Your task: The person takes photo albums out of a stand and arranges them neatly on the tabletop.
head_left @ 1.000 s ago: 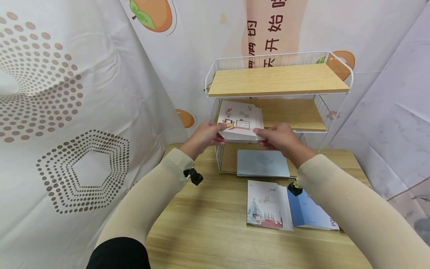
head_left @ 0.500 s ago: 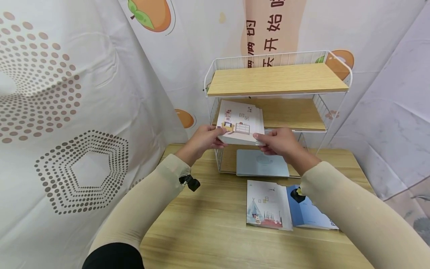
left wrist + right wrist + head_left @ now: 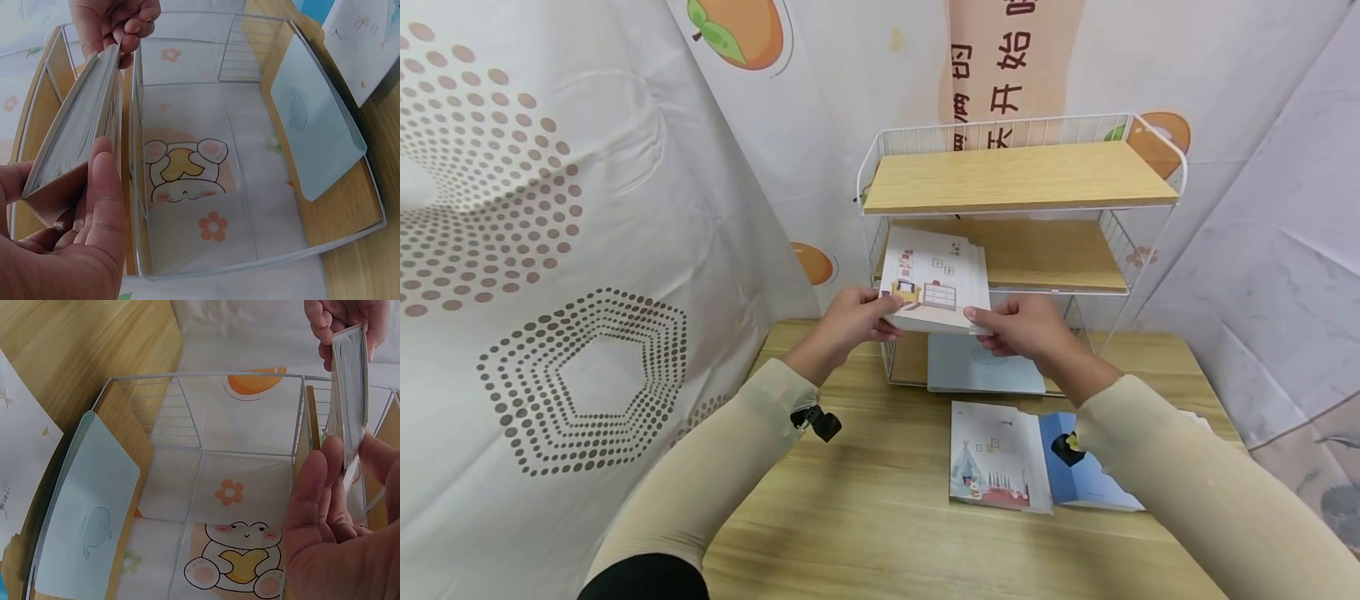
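Note:
A thick white book (image 3: 936,271) with drawn furniture on its cover lies at the left of the rack's middle shelf (image 3: 1045,250), its near end jutting past the shelf's front edge. My left hand (image 3: 853,321) pinches its near left corner, thumb on the cover and fingers underneath. At the near right corner, my right hand (image 3: 1030,329) grips the book the same way. Both wrist views show the page edges (image 3: 72,125) between the two hands.
A white wire rack has a wooden top shelf (image 3: 1015,179). On its bottom level lies a pale blue notebook (image 3: 94,519) with a whale drawing. In front, a white book with a tent picture (image 3: 1000,458) and a blue book (image 3: 1086,475) lie on the wooden table (image 3: 827,533).
Both hands have drawn the white book a little toward me and down. More of it sticks out past the shelf front and covers part of the pale blue notebook.

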### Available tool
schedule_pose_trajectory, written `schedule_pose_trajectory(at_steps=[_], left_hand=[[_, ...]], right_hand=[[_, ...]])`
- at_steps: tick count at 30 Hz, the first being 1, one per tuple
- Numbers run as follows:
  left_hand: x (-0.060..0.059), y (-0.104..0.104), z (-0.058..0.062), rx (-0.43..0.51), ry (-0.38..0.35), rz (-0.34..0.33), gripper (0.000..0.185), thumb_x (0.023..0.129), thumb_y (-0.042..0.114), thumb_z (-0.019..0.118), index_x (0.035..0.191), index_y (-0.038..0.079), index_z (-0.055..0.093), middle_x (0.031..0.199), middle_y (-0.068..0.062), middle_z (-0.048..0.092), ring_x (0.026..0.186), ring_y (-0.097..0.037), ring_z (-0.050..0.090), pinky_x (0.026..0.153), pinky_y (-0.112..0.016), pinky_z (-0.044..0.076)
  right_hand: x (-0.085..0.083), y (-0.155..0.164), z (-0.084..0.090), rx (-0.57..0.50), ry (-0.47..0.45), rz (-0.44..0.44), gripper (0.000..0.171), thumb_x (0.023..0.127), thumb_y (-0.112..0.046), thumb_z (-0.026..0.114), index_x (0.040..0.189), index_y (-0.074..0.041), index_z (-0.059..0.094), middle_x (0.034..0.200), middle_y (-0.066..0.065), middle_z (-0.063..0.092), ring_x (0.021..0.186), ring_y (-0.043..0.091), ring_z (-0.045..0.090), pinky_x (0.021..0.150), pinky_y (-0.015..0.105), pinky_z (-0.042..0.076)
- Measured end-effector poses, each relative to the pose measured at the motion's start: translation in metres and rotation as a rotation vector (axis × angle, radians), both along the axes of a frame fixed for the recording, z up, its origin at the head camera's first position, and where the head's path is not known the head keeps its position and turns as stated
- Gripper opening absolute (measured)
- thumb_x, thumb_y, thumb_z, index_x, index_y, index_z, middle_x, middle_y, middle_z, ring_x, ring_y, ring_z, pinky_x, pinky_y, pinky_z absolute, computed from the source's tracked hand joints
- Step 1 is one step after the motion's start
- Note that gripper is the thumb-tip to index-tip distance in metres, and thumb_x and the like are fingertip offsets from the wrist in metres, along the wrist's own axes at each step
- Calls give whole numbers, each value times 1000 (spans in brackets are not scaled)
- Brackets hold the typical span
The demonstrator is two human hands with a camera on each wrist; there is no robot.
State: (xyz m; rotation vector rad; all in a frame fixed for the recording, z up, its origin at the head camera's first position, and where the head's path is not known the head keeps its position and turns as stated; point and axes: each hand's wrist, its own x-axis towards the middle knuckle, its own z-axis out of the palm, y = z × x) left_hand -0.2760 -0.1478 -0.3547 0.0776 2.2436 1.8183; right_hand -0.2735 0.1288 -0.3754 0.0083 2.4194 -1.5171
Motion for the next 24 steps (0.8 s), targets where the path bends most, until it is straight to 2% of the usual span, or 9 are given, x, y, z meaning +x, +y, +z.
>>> schedule_pose_trajectory(at_steps=[4, 11, 17, 21, 24], left_hand=[[8, -3, -3, -7, 22, -1, 34, 105, 25, 61, 120, -4, 66, 109, -19, 74, 89, -30, 77, 84, -38, 64], [23, -9, -6, 17, 62, -6, 33, 104, 23, 61, 122, -5, 67, 111, -19, 74, 84, -25, 76, 87, -44, 63], [35, -11, -12, 26, 85, -4, 33, 104, 23, 62, 122, -5, 67, 110, -20, 74, 82, -23, 76, 82, -41, 64], [43, -12, -17, 30, 119, 2, 34, 104, 24, 63, 121, -5, 68, 109, -20, 73, 84, -25, 77, 86, -47, 63], [49, -12, -21, 29, 140, 12, 33, 104, 23, 63, 122, -4, 68, 109, -20, 73, 89, -32, 76, 84, -44, 64]], right_hand=[[6, -2, -3, -9, 13, 7, 60, 88, -59, 76, 111, -3, 71, 101, 13, 75, 84, 23, 71, 78, 34, 64], [17, -7, -9, -41, 33, -23, 59, 87, -57, 78, 106, -2, 71, 99, 16, 75, 81, 21, 72, 74, 34, 65], [26, -8, -12, -35, 38, -38, 62, 85, -58, 79, 111, -3, 70, 101, 16, 76, 83, 23, 73, 75, 34, 65], [31, -7, -13, -29, 72, -49, 63, 85, -58, 80, 112, -3, 68, 94, 12, 77, 82, 24, 74, 73, 33, 65], [36, -7, -17, -25, 93, -53, 62, 84, -59, 81, 109, -3, 70, 89, 9, 78, 79, 23, 75, 71, 32, 64]])
